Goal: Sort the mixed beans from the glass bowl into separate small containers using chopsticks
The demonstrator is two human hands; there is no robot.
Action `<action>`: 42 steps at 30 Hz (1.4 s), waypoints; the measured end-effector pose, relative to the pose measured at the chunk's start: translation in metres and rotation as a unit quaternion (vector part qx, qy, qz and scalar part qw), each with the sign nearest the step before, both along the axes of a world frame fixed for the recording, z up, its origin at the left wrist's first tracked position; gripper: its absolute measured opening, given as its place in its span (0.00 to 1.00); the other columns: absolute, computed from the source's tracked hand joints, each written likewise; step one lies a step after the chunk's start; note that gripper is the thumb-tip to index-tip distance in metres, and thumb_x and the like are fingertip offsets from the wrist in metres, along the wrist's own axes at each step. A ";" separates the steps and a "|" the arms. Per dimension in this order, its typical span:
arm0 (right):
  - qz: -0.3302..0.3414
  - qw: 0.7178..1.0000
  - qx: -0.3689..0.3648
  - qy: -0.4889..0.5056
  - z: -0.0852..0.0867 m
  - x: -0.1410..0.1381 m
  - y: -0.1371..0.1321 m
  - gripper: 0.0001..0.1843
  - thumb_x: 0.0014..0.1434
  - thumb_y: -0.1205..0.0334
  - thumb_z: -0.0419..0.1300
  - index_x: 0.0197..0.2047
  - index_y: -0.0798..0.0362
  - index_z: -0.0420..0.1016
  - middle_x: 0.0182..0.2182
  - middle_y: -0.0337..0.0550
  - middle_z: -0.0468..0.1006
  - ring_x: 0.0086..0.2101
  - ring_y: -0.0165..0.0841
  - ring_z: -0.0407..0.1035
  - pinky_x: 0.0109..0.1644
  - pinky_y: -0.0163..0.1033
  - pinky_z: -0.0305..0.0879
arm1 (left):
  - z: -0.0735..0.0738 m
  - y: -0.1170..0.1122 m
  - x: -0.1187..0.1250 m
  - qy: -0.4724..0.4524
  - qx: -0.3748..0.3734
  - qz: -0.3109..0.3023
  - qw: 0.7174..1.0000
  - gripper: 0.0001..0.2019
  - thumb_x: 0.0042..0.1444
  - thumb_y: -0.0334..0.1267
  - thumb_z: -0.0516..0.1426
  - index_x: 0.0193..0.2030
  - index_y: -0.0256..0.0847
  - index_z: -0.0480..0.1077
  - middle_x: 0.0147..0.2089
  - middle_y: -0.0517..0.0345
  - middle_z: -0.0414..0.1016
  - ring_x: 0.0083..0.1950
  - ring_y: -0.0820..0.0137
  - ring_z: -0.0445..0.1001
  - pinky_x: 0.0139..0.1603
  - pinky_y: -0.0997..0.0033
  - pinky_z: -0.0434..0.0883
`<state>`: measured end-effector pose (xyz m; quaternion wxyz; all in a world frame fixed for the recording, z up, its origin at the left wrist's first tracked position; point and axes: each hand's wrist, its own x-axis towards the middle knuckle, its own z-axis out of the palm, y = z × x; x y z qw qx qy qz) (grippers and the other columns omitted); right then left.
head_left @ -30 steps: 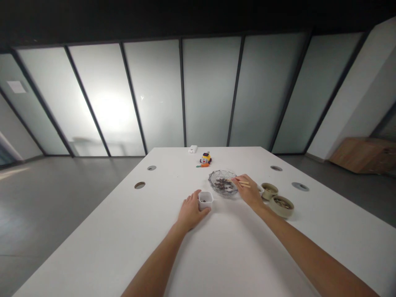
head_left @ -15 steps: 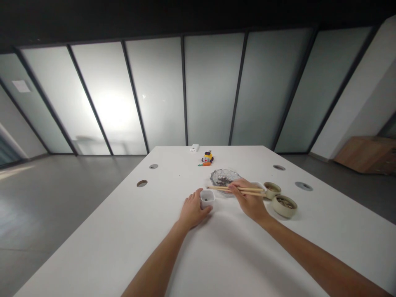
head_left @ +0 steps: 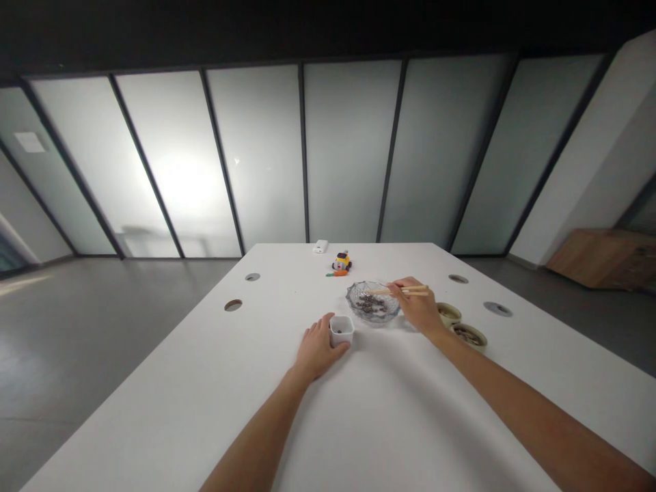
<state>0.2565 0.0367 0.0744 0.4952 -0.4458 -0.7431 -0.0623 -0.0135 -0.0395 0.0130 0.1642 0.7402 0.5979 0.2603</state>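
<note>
The left hand (head_left: pixel 318 348) clasps a white cup (head_left: pixel 342 328); the right hand (head_left: pixel 419 309) grips chopsticks (head_left: pixel 417 289), tips seemingly over dark pieces (head_left: pixel 370 303) in a glass bowl (head_left: pixel 353 307).

Both bare forearms (head_left: pixel 271 424) reach forward, the left hand (head_left: pixel 318 350) curved into a grip, the right hand (head_left: pixel 417 309) pinching.

1. Here's the right grip (head_left: pixel 416 311), fingers covering a stretch of the chopsticks (head_left: pixel 416 293)!
2. Down at the tips, over the glass bowl (head_left: pixel 351 301), too small to tell whether any dark piece (head_left: pixel 372 305) is pinched.
3. Left grip (head_left: pixel 313 350) masks part of the white cup (head_left: pixel 344 338); specks inside, too tiny to identify.
4. Right forearm (head_left: pixel 512 402) and wrist block parts of the rear olive bowl (head_left: pixel 458 317) and front olive bowl (head_left: pixel 482 344), contents indistinct.
5. Both forearms leave the frame, the table (head_left: pixel 205 383) too; a wooden cabinet (head_left: pixel 599 258) gets clipped rightward!
</note>
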 end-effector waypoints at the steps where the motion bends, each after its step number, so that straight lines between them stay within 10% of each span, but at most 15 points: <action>1: -0.006 1.000 -0.002 -0.014 -0.004 0.003 0.009 0.31 0.70 0.36 0.47 0.32 0.49 0.77 0.29 0.47 0.80 0.32 0.40 0.74 0.40 0.44 0.70 | -0.001 0.000 0.000 0.001 -0.001 0.000 1.000 0.36 0.58 0.49 0.63 0.70 0.45 0.57 0.63 0.50 0.74 0.64 0.57 0.72 0.62 0.63 0.64; 19: 0.013 0.997 -0.027 -0.076 -0.033 0.001 0.044 0.28 0.71 0.40 0.47 0.32 0.47 0.79 0.31 0.48 0.82 0.35 0.42 0.77 0.43 0.47 0.72 | 0.002 -0.001 0.000 -0.006 -0.015 0.004 1.000 0.35 0.58 0.48 0.62 0.70 0.45 0.57 0.64 0.50 0.73 0.64 0.57 0.71 0.64 0.62 0.63; 34: 0.019 0.998 -0.005 0.057 -0.002 -0.008 0.002 0.27 0.68 0.37 0.53 0.32 0.48 0.79 0.29 0.47 0.82 0.33 0.42 0.78 0.41 0.47 0.74 | 0.001 0.000 0.000 -0.001 -0.009 0.003 1.000 0.35 0.57 0.49 0.62 0.69 0.46 0.58 0.61 0.50 0.76 0.63 0.56 0.73 0.62 0.62 0.64; 42: 0.124 0.949 -0.175 0.232 -0.010 -0.022 -0.048 0.20 0.64 0.39 0.60 0.36 0.47 0.78 0.31 0.46 0.85 0.28 0.42 0.80 0.33 0.46 0.78 | 0.000 0.000 0.001 0.004 -0.008 0.010 1.000 0.38 0.58 0.51 0.62 0.71 0.41 0.56 0.62 0.46 0.75 0.64 0.54 0.72 0.63 0.61 0.64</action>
